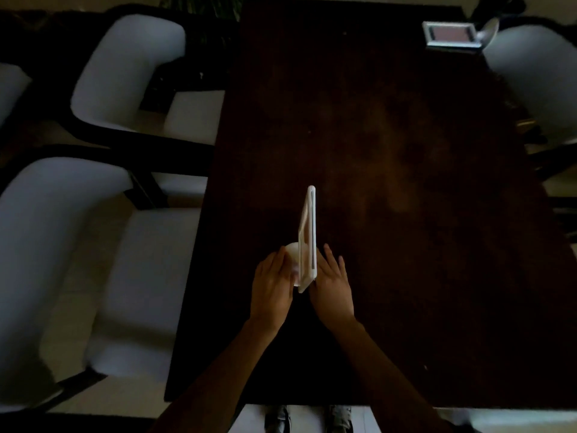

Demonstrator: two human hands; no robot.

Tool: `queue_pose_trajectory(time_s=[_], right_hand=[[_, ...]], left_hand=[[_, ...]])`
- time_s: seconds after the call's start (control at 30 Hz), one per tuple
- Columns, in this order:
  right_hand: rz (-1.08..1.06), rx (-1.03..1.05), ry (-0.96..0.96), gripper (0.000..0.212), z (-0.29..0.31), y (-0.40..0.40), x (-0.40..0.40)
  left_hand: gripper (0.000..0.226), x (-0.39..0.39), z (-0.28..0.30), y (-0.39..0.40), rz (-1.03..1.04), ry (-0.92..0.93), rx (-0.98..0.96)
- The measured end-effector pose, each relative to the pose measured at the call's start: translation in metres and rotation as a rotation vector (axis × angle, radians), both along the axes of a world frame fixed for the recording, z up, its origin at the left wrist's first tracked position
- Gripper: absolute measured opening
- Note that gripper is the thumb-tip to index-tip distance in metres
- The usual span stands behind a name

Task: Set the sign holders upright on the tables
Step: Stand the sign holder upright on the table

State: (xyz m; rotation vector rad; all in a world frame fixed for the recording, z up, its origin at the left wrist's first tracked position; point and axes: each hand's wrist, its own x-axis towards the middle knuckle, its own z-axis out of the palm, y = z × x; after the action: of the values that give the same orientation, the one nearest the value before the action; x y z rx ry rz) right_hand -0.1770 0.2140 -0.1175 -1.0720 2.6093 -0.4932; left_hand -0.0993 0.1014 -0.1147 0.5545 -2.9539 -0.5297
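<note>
Between left hand (272, 287) and right hand (333, 287): upright sign holder (307, 242).

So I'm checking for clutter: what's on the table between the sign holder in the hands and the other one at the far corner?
Nothing: the head view shows bare dark table between the near sign holder and the far one.

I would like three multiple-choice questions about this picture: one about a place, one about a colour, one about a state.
1. Where is the second sign holder?
A. far right corner of the table
B. on a chair
C. on the floor

2. What colour is the sign holder between the hands?
A. red
B. white
C. green

3. How is that sign holder placed?
A. lying flat
B. standing on edge
C. hanging

Answers: 1 A, it sits near the table's far right edge. 2 B, its frame is white. 3 B, it stands between the left hand and right hand.
</note>
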Motion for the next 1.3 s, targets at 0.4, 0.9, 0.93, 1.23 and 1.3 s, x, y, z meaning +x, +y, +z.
queue_pose_trajectory(time_s=[0.4,0.9,0.93,1.23,1.3], right_hand=[[-0.094,-0.012,-0.005,0.057,0.001,0.089,-0.044],[-0.120,0.037,-0.033,0.065,0.005,0.184,-0.095],[-0.125,0.034,-0.038,0.065,0.005,0.188,-0.098],[-0.103,0.035,-0.069,0.061,0.018,0.218,-0.118],[-0.108,0.029,-0.068,0.062,0.019,0.219,-0.119]], left_hand=[[0.044,-0.054,0.007,0.083,-0.074,-0.068,0.037],[0.052,-0.105,0.023,0.177,-0.097,-0.109,-0.053],[0.053,-0.108,0.025,0.182,-0.097,-0.116,-0.061],[0.044,-0.123,0.031,0.213,-0.067,-0.109,-0.101],[0.045,-0.125,0.031,0.217,-0.040,-0.108,-0.087]])
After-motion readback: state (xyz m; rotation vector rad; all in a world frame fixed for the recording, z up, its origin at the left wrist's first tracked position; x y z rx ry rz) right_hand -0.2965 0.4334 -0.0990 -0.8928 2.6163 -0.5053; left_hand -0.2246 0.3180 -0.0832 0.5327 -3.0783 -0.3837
